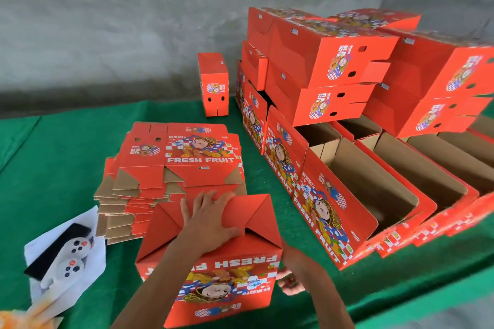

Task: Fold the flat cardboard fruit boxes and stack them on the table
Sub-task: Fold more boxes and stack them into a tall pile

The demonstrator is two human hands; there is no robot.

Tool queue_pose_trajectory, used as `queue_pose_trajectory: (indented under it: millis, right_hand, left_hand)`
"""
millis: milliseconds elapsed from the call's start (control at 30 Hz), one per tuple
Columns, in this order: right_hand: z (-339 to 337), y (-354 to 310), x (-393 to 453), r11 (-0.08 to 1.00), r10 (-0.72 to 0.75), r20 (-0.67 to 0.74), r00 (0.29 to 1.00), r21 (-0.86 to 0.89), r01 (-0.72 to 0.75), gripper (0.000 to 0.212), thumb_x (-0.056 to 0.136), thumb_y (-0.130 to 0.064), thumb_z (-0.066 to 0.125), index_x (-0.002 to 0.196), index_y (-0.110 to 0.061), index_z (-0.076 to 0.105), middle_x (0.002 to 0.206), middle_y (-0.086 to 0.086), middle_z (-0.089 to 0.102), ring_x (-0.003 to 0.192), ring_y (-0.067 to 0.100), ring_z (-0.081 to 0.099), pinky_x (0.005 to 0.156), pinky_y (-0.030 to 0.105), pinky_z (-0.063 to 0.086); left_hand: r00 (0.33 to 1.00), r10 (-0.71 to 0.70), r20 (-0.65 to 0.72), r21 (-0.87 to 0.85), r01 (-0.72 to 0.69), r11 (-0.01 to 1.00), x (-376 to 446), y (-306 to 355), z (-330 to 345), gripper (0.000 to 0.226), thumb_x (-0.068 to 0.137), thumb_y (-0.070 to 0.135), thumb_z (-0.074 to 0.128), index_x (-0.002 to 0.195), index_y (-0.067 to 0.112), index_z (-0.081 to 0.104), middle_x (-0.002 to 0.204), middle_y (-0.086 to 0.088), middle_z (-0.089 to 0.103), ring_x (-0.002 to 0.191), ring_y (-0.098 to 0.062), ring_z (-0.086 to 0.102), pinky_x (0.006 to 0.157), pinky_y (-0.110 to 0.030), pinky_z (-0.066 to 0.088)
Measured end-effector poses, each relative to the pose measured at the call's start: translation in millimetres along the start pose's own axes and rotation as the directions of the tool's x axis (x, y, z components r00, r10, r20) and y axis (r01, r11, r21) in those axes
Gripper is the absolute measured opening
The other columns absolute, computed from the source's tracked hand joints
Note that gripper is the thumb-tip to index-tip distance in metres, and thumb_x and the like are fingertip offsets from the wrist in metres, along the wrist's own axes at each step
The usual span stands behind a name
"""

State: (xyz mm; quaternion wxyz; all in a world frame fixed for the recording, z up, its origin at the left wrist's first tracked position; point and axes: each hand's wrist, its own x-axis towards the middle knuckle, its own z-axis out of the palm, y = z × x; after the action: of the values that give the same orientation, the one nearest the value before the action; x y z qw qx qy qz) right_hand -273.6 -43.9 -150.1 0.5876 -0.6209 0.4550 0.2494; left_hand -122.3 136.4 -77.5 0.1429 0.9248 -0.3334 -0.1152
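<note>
A red "FRESH FRUIT" box [230,278] stands upside down on the green table [61,168] in front of me, its bottom flaps folded in on top. My left hand [211,219] presses flat on those flaps with its fingers spread. My right hand [290,276] holds the box's right side, fingers curled at the edge. Just behind it lies a pile of flat boxes [181,163]. Folded boxes [334,61] are stacked at the right.
A row of open-topped boxes [379,184] lies along the right side beneath the stacks. One small red box [213,83] stands alone by the grey wall. A white and black controller [66,251] rests on white paper at the left front.
</note>
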Motion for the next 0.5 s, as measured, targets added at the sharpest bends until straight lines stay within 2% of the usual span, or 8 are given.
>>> queue_pose_trajectory:
  millis: [100, 133, 200, 267, 367, 433, 500]
  right_hand:
    - [3.9, 2.5, 1.5, 1.0, -0.027, -0.007, 1.0, -0.003, 0.027, 0.077, 0.099, -0.077, 0.027, 0.093, -0.013, 0.069, 0.093, 0.01, 0.067, 0.068, 0.018, 0.061, 0.061, 0.026, 0.055]
    - [5.1, 3.3, 2.4, 0.999, -0.038, -0.003, 0.999, 0.007, 0.038, 0.078, 0.099, -0.077, 0.027, 0.088, -0.012, 0.07, 0.09, 0.01, 0.069, 0.067, 0.019, 0.063, 0.063, 0.027, 0.056]
    - [7.3, 4.2, 3.1, 0.997, -0.065, 0.017, 0.998, 0.053, 0.064, 0.082, 0.097, -0.08, 0.026, 0.084, -0.012, 0.071, 0.088, 0.009, 0.071, 0.063, 0.018, 0.068, 0.065, 0.029, 0.058]
    - [10.5, 5.8, 2.3, 0.989, -0.094, 0.053, 0.994, 0.115, 0.087, 0.085, 0.095, -0.083, 0.025, 0.089, -0.013, 0.072, 0.094, 0.01, 0.073, 0.07, 0.018, 0.072, 0.069, 0.032, 0.061]
    - [15.9, 6.1, -2.2, 0.98, -0.133, 0.074, 0.988, 0.157, 0.12, 0.084, 0.095, -0.083, 0.024, 0.107, -0.017, 0.073, 0.11, 0.012, 0.074, 0.098, 0.027, 0.072, 0.074, 0.037, 0.064]
    - [19.6, 5.3, -5.6, 0.979, -0.134, 0.073, 0.988, 0.161, 0.121, 0.081, 0.094, -0.085, 0.025, 0.111, -0.021, 0.072, 0.115, 0.011, 0.072, 0.103, 0.03, 0.07, 0.076, 0.038, 0.064]
    - [17.9, 8.0, -7.7, 0.983, -0.106, 0.061, 0.992, 0.155, 0.096, 0.086, 0.089, -0.09, 0.024, 0.108, -0.021, 0.072, 0.112, 0.011, 0.07, 0.1, 0.028, 0.07, 0.075, 0.037, 0.065]
  left_hand:
    - [0.984, 0.181, -0.006, -0.027, -0.181, 0.983, 0.4, 15.2, 11.2, 0.071, 0.089, 0.031, 0.06, 0.146, 0.06, 0.029, 0.17, 0.014, 0.001, 0.157, -0.014, -0.015, 0.118, -0.058, -0.023]
    - [0.98, 0.196, -0.027, -0.033, -0.197, 0.98, -2.1, 17.7, 16.0, 0.076, 0.09, 0.029, 0.058, 0.149, 0.061, 0.023, 0.17, 0.014, -0.007, 0.155, -0.013, -0.021, 0.119, -0.056, -0.023]
    - [0.985, 0.14, -0.105, -0.044, -0.145, 0.988, -6.5, 15.3, 21.4, 0.093, 0.09, 0.038, 0.06, 0.154, 0.061, -0.003, 0.168, 0.011, -0.025, 0.151, -0.016, -0.033, 0.119, -0.053, -0.023]
    - [0.988, 0.115, -0.103, -0.039, -0.119, 0.992, -9.1, 8.7, 21.4, 0.102, 0.089, 0.036, 0.061, 0.152, 0.061, -0.014, 0.165, 0.011, -0.03, 0.149, -0.015, -0.037, 0.119, -0.055, -0.023]
    - [0.997, 0.053, -0.065, 0.004, -0.053, 0.999, -8.9, 16.0, 18.9, 0.097, 0.089, 0.026, 0.058, 0.151, 0.065, -0.006, 0.164, 0.01, -0.034, 0.147, -0.018, -0.041, 0.115, -0.057, -0.027]
    - [0.998, 0.03, -0.056, 0.051, -0.027, 0.998, -6.2, 29.5, 19.3, 0.102, 0.085, 0.014, 0.055, 0.151, 0.066, -0.004, 0.161, 0.011, -0.039, 0.145, -0.022, -0.044, 0.11, -0.057, -0.031]
    - [0.991, 0.13, 0.029, -0.002, -0.13, 0.991, -4.9, 41.4, 20.0, 0.106, 0.077, 0.002, 0.047, 0.153, 0.064, 0.005, 0.161, 0.02, -0.026, 0.148, -0.018, -0.039, 0.11, -0.053, -0.033]
